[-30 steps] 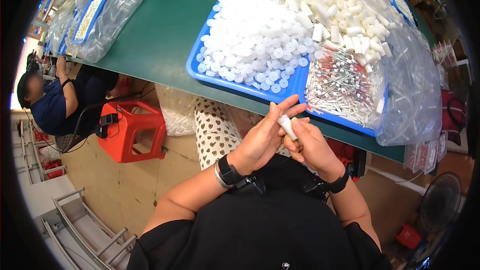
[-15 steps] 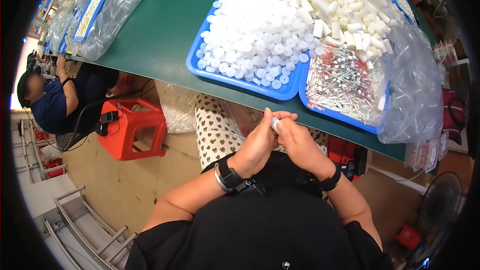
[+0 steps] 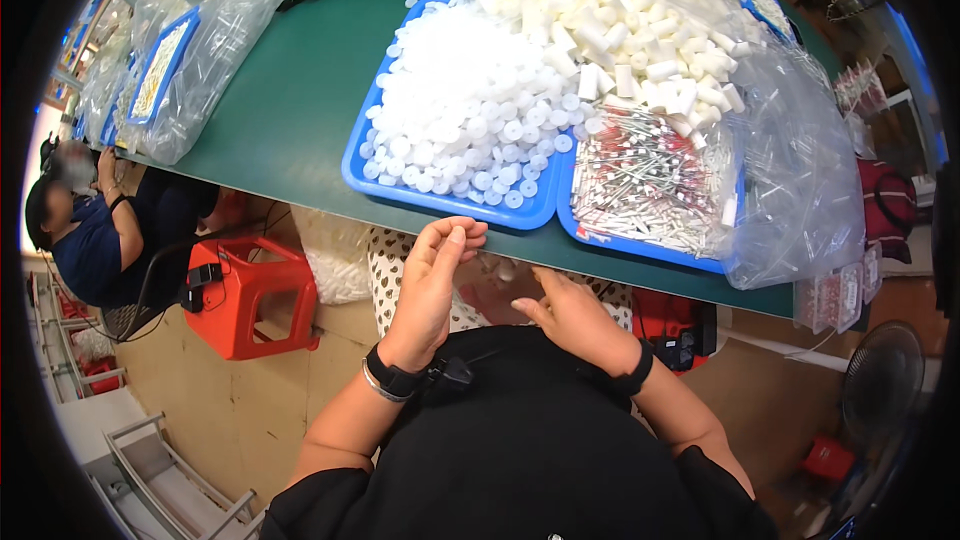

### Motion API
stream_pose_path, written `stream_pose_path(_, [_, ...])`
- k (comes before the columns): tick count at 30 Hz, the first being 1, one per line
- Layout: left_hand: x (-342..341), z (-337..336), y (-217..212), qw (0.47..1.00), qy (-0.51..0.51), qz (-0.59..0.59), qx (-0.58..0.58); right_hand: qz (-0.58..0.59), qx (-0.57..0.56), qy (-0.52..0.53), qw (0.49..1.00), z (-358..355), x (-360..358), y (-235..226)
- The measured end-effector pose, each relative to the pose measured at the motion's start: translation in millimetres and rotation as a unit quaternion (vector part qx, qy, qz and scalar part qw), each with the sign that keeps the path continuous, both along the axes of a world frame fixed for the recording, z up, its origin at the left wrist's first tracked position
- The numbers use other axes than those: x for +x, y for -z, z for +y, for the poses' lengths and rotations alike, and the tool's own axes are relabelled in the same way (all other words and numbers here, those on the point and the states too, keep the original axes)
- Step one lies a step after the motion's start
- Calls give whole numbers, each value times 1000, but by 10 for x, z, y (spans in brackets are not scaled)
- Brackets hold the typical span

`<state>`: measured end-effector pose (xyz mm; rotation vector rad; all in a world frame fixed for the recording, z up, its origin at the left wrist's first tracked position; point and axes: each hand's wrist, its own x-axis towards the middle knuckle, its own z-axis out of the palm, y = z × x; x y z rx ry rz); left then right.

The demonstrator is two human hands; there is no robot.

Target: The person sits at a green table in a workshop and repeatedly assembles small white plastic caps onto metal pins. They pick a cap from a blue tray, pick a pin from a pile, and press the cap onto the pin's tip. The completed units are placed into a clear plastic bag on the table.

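My left hand (image 3: 432,285) is raised at the table's front edge, just below a blue tray (image 3: 352,162) heaped with translucent white plastic discs (image 3: 470,105). Its fingers are bent and the thumb lies against them; whatever may be between them is hidden. Lower and to the right, my right hand (image 3: 580,318) hangs over my lap with thumb and fingers apart and nothing visible in it. Nearest to it on the table is a second blue tray (image 3: 640,254), holding thin white and red pieces with metal pins (image 3: 645,175).
Behind the trays lies a clear bag of cream-white cylinders (image 3: 640,25), with loose plastic film (image 3: 800,180) on the right. A red stool (image 3: 255,295) stands at left, near a seated person (image 3: 90,230). A fan (image 3: 880,370) is at lower right.
My hands were together over my lap around a small white piece. They have now separated: the left moved left and up, the right lower. The white piece no longer shows. The view shifted slightly.
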<state>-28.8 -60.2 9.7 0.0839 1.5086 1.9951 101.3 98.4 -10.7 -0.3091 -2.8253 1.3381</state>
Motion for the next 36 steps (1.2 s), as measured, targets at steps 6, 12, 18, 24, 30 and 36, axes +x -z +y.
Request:
stream_pose_path(6, [-122, 279, -79, 967, 74, 226, -88, 104, 187, 78, 974, 563, -104, -650])
stream_pose_path(12, [-384, 755, 13, 801, 67, 563, -192, 196, 466, 68, 860, 1033, -508, -589])
stream_pose_path(18, [-454, 857, 103, 733, 99, 615, -272, 169, 508, 20, 845, 1070, -538, -548])
stream_pose_path(24, [-471, 898, 121, 734, 91, 615, -272, 181, 490, 19, 852, 1066, -537, -565])
stream_pose_path(30, [-501, 851, 68, 837, 86, 504, -193, 180, 504, -23, 844, 1055, -659, -530])
stream_pose_path(36, [-450, 709, -130, 988, 117, 104, 1, 260, 379, 16, 888, 1092, -624, -570])
